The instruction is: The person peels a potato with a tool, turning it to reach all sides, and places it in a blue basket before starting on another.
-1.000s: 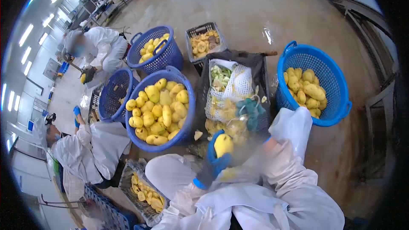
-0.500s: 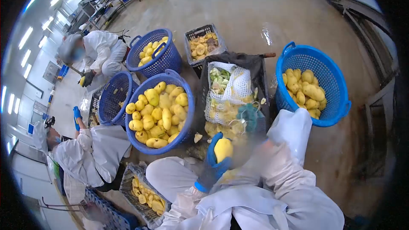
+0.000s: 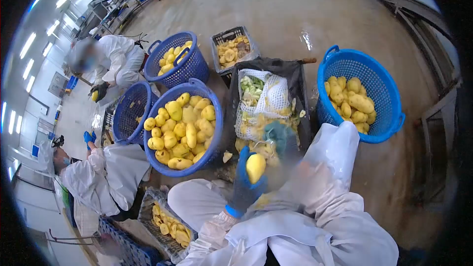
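A smooth yellow peeled potato (image 3: 255,168) rests in my left hand (image 3: 243,187), whose blue-gloved fingers are closed around it. My right hand (image 3: 281,137), seemingly in a teal glove, is above the near end of a dark-lined crate (image 3: 315,103), just beyond the potato. A blurred patch covers its wrist and part of the hand, so its fingers and anything in them cannot be made out. Beneath it in the crate lie yellowish peelings, white netting (image 3: 276,95) and green scraps (image 3: 251,91).
A bright blue basket (image 3: 387,81) of potatoes stands right. On the left are purple-blue baskets (image 3: 217,133), two with yellow potatoes. Crates of cut pieces stand ahead (image 3: 253,51) and lower left (image 3: 148,216). Two co-workers (image 3: 111,177) (image 3: 120,59) in white sit at left.
My right hand has shifted slightly left, nearer the potato. The potato in my left hand has tipped more upright. The whole view has shifted a little.
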Motion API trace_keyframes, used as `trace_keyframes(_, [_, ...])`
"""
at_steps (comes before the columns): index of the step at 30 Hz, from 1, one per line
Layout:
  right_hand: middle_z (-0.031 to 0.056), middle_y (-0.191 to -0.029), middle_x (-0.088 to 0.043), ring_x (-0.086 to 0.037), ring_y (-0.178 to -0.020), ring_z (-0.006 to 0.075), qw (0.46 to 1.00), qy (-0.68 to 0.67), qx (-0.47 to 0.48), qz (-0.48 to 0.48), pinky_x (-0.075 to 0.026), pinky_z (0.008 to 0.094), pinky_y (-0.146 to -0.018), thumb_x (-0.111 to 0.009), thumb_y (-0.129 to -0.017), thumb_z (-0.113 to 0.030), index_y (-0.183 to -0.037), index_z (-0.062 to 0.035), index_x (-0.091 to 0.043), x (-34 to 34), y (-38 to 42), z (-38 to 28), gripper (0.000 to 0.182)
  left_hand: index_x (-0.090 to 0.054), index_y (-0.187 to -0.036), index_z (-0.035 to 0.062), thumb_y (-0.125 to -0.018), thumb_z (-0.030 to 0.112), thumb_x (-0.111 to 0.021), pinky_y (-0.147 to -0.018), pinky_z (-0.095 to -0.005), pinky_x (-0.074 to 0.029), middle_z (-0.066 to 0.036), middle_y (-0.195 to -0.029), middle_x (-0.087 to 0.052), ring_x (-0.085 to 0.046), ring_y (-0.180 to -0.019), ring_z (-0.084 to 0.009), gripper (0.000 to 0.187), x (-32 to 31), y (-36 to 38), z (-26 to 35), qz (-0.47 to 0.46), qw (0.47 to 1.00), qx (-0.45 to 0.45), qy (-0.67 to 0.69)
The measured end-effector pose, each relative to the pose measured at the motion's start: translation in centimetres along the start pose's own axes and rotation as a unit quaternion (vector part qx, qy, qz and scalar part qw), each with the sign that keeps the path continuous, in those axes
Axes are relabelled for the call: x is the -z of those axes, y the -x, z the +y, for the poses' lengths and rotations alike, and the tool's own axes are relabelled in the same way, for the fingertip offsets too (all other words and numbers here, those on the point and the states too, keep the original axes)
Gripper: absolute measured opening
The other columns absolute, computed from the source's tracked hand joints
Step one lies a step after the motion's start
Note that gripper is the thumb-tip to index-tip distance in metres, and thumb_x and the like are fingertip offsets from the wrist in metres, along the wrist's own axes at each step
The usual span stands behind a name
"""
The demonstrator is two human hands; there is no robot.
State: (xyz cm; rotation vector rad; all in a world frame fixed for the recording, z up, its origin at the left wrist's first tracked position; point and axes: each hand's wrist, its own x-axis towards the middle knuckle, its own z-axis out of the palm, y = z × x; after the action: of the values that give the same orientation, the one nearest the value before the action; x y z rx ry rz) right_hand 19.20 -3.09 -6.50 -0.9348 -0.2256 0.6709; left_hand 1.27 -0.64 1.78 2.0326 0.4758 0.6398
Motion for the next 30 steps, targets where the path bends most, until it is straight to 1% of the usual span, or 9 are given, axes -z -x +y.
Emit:
trace_keyframes(6, [0.0073,-0.082,-0.065,-0.062,-0.071,0.0155,0.992,0.061,0.059,-0.098,-0.051,0.0290,-0.067,-0.050,-0.097,-0.029,-0.097,-0.0009,-0.063,-3.4,3.5,-4.8,0.031,-0.026,-0.144,0.0050,-0.078,0.012,-0.068,-0.094,-0.0399,-0.048,-0.014,-0.132,-0.044,-0.049,-0.118,-0.0274,0.079,0.1,0.0,-0.2,-0.004,0.928,0.132,0.348])
trace_keyframes(9, [0.0080,-0.084,-0.065,-0.062,-0.072,0.0167,0.993,-0.113,0.011,-0.040,-0.051,0.0307,-0.070,-0.047,-0.098,-0.032,-0.099,0.0002,-0.063,-2.1,1.1,-4.2,0.036,-0.026,-0.144,0.0085,-0.078,0.020,-0.073,-0.091,-0.0486,-0.050,-0.014,-0.131,-0.046,-0.051,-0.116,-0.0288,0.082,0.2,-0.1,-0.5,-0.022,0.864,0.188,0.466])
trace_keyframes(11, [0.0081,-0.086,-0.066,-0.062,-0.073,0.0167,0.999,0.025,-0.015,-0.018,-0.051,0.0312,-0.071,-0.046,-0.099,-0.031,-0.100,-0.0007,-0.063,-2.1,1.7,-5.8,0.035,-0.027,-0.144,0.0088,-0.078,0.020,-0.072,-0.092,-0.0501,-0.050,-0.014,-0.129,-0.048,-0.052,-0.117,-0.0298,0.080,0.7,0.7,-0.7,-0.037,0.819,0.214,0.532])
trace_keyframes(14, [0.0073,-0.085,-0.065,-0.061,-0.072,0.0161,0.982,0.086,0.066,-0.158,-0.051,0.0311,-0.069,-0.046,-0.099,-0.032,-0.102,-0.0025,-0.063,-3.7,3.9,-6.6,0.034,-0.032,-0.141,0.0097,-0.079,0.027,-0.070,-0.092,-0.0511,-0.049,-0.015,-0.129,-0.049,-0.052,-0.118,-0.0308,0.074,0.8,0.8,-1.2,-0.052,0.814,0.234,0.529])
trace_keyframes(17, [0.0085,-0.087,-0.066,-0.063,-0.073,0.0169,0.985,0.095,0.127,-0.071,-0.051,0.0316,-0.069,-0.045,-0.099,-0.033,-0.102,-0.0007,-0.062,0.2,-0.2,-2.8,0.037,-0.035,-0.138,0.0114,-0.083,0.031,-0.067,-0.092,-0.0477,-0.049,-0.015,-0.130,-0.049,-0.051,-0.118,-0.0298,0.067,-0.1,1.4,-2.9,-0.011,0.873,0.226,0.432])
trace_keyframes(18, [0.0093,-0.090,-0.066,-0.064,-0.075,0.0176,0.976,-0.185,-0.076,-0.082,-0.052,0.0316,-0.070,-0.047,-0.098,-0.032,-0.102,0.0009,-0.062,0.7,-0.9,-3.7,0.037,-0.036,-0.137,0.0116,-0.084,0.031,-0.066,-0.092,-0.0463,-0.049,-0.014,-0.129,-0.049,-0.051,-0.118,-0.0295,0.065,-0.5,1.2,-3.4,0.042,0.831,0.249,0.495])
trace_keyframes(24, [0.0081,-0.092,-0.067,-0.064,-0.076,0.0173,0.926,0.235,0.217,-0.202,-0.052,0.0307,-0.068,-0.050,-0.097,-0.024,-0.099,0.0005,-0.062,-4.6,4.2,-6.5,0.027,-0.041,-0.135,0.0130,-0.091,0.044,-0.055,-0.095,-0.0432,-0.046,-0.010,-0.131,-0.049,-0.053,-0.116,-0.0273,0.056,-0.5,0.9,-2.1,0.004,0.899,0.217,0.381])
trace_keyframes(25, [0.0074,-0.089,-0.067,-0.064,-0.076,0.0165,0.963,0.153,0.139,-0.170,-0.052,0.0311,-0.069,-0.050,-0.097,-0.021,-0.096,0.0000,-0.063,-3.8,2.5,-5.6,0.024,-0.041,-0.135,0.0129,-0.092,0.045,-0.054,-0.095,-0.0430,-0.046,-0.010,-0.131,-0.049,-0.054,-0.115,-0.0269,0.056,-0.4,0.9,-2.5,-0.005,0.891,0.245,0.382])
trace_keyframes(30, [0.0075,-0.082,-0.067,-0.064,-0.073,0.0180,0.971,0.188,0.144,0.012,-0.051,0.0319,-0.070,-0.051,-0.096,-0.021,-0.092,-0.0002,-0.065,-1.3,-1.2,-8.4,0.026,-0.045,-0.131,0.0123,-0.090,0.041,-0.058,-0.096,-0.0425,-0.045,-0.010,-0.126,-0.053,-0.052,-0.117,-0.0270,0.052,-0.1,0.4,-1.4,0.062,0.717,0.312,0.621])
